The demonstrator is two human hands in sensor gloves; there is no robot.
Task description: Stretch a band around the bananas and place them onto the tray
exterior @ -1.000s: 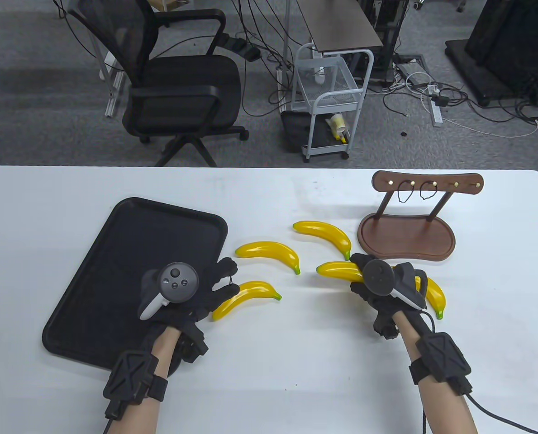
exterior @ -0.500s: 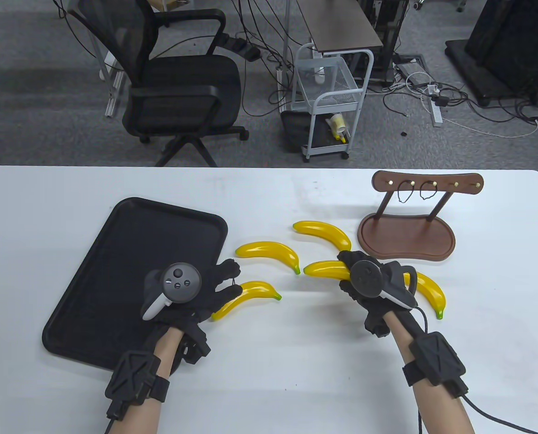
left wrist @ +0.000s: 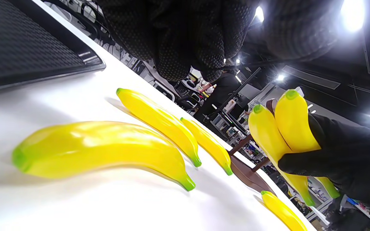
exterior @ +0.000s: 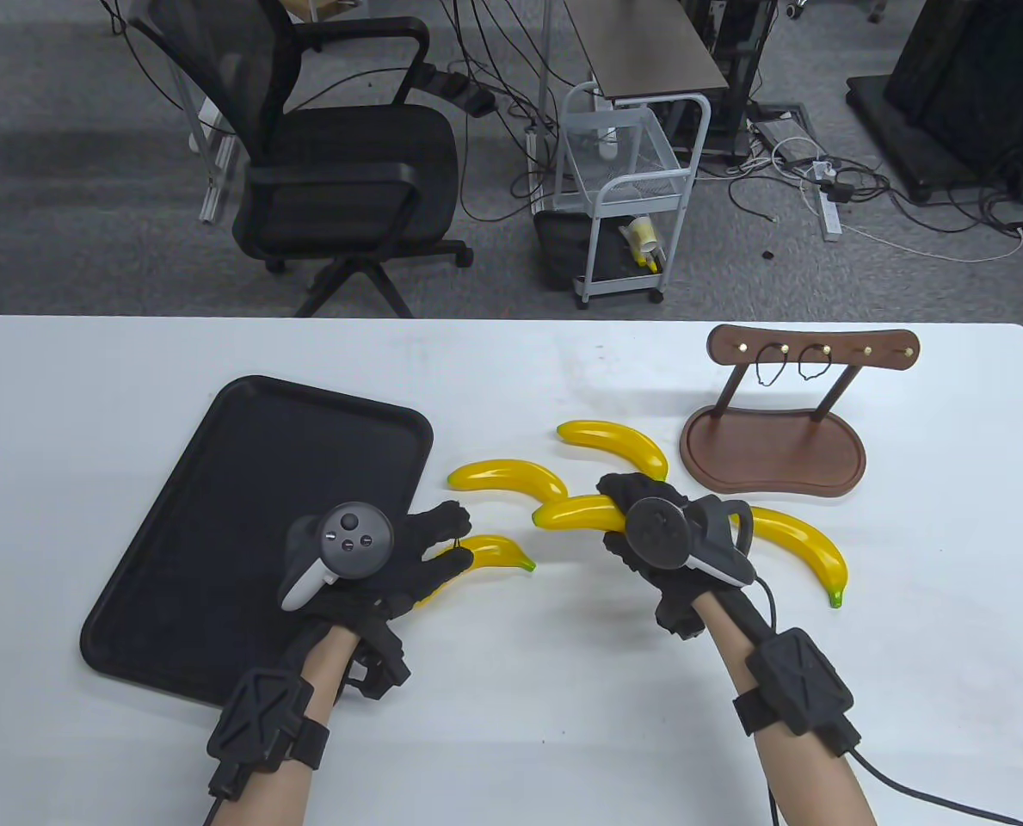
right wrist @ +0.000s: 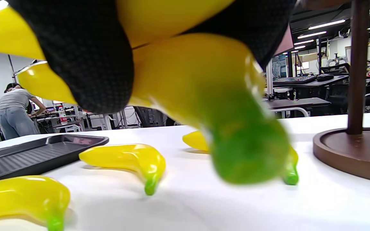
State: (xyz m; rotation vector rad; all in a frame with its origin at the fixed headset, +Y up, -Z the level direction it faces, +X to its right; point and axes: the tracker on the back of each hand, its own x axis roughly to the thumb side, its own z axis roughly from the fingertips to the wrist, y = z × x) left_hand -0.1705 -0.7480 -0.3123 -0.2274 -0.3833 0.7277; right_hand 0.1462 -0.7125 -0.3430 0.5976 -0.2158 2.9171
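1. The right hand (exterior: 662, 538) grips two bananas (left wrist: 279, 138) side by side, fingers curled round them, and has carried them leftward from the right of the frame toward its centre, clear of the worktop (exterior: 89, 387).
2. The left hand (exterior: 391, 559) has edged right; its fingers hang relaxed over the nearest loose banana (exterior: 494, 551), a thin band (exterior: 458, 541) seemingly looped at the fingertips.
3. Two more bananas (exterior: 511, 475) lie above centre, another (exterior: 799, 542) at the right.
4. The tray (exterior: 218, 447), centre left, holds no bananas; bundling looks about to begin.
5. Spare bands (exterior: 812, 366) hang on the wooden rack (exterior: 812, 344), upper right.
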